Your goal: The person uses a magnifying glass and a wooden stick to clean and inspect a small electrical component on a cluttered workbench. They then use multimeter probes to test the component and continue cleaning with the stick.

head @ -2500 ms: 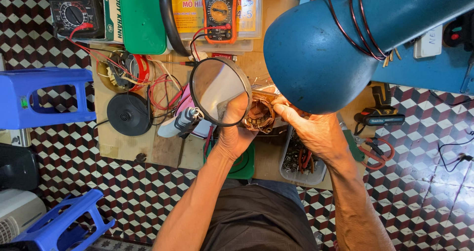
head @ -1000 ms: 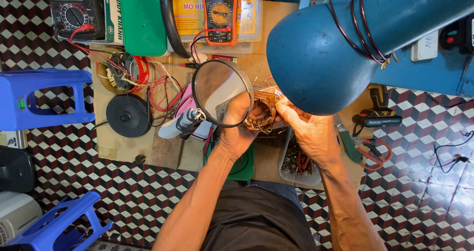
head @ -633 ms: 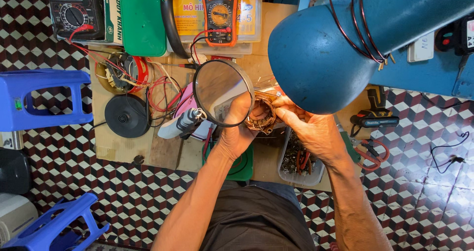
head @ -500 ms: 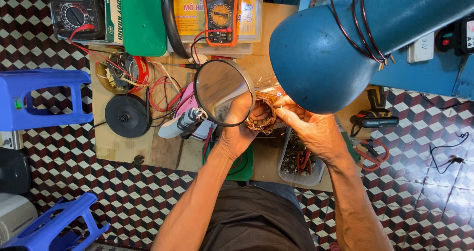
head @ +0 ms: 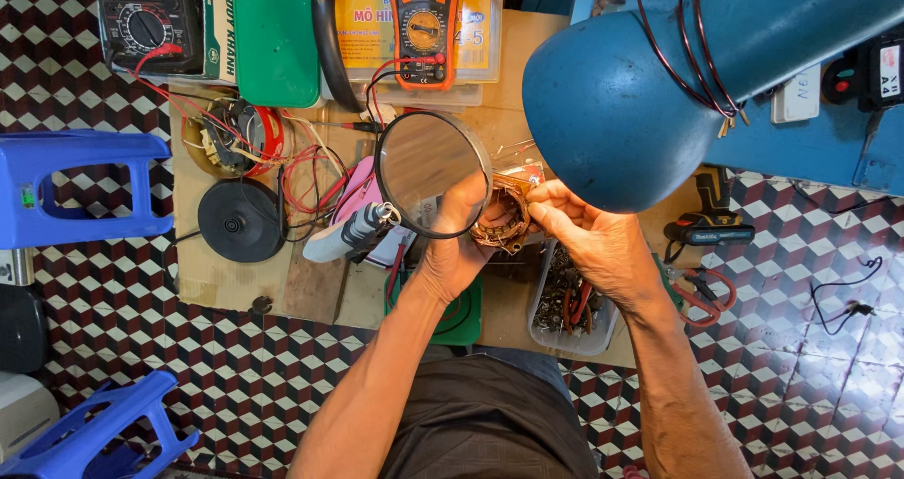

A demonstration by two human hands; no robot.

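My left hand (head: 459, 243) grips a round motor stator wound with copper wire (head: 502, 217), holding it just right of a round magnifying lens (head: 428, 173) on a stand. My right hand (head: 589, 239) pinches the copper winding at the stator's right side with fingertips closed on the wire. Both hands are above a low wooden board (head: 235, 281) on the floor. A big blue lamp shade (head: 621, 112) hangs over the right hand and hides part of the stator area.
Two multimeters (head: 426, 27) (head: 141, 22), a green lid (head: 276, 46), red wires and a black disc (head: 240, 220) lie on the board. A clear tray of small parts (head: 570, 309) and pliers (head: 697, 286) sit at the right. Blue plastic stools (head: 66, 187) stand at the left.
The view has drifted slightly. My hands stay on the stator, with small finger shifts at the winding.
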